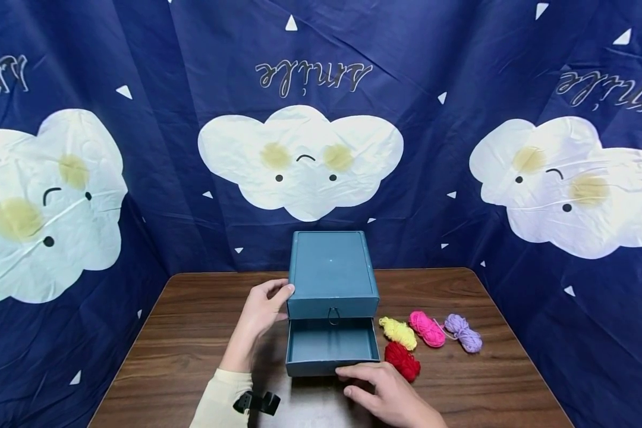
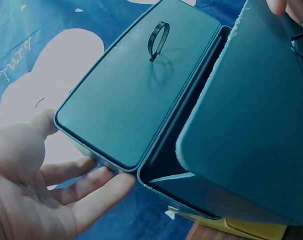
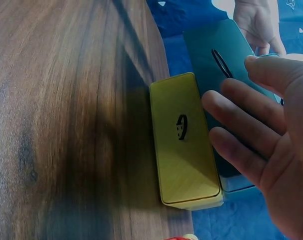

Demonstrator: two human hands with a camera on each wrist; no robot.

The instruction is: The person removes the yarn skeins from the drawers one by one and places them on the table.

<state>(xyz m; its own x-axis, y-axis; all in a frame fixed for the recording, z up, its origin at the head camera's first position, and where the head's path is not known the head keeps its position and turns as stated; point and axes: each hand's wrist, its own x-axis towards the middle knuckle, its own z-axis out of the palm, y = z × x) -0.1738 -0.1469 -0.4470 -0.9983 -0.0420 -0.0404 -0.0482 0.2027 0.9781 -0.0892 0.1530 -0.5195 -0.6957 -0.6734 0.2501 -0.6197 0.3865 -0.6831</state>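
The left hand (image 1: pixel 259 312), fingers unclenched, touched the cabinet's (image 1: pixel 331 264) left side, presumably steadying it; the right hand's (image 1: pixel 385 389) fingers, released, lay against the near face of the open drawer (image 1: pixel 310 370).

The drawer (image 1: pixel 312 369) is accessible from above; red yarn (image 1: pixel 402 361) obstructs its right.

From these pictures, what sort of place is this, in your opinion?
Probably a curtained tabletop booth, perhaps set up for recording: blue cloud-printed fabric hangs around three sides of a wooden table, which bears a blue drawer box and yarn skeins.
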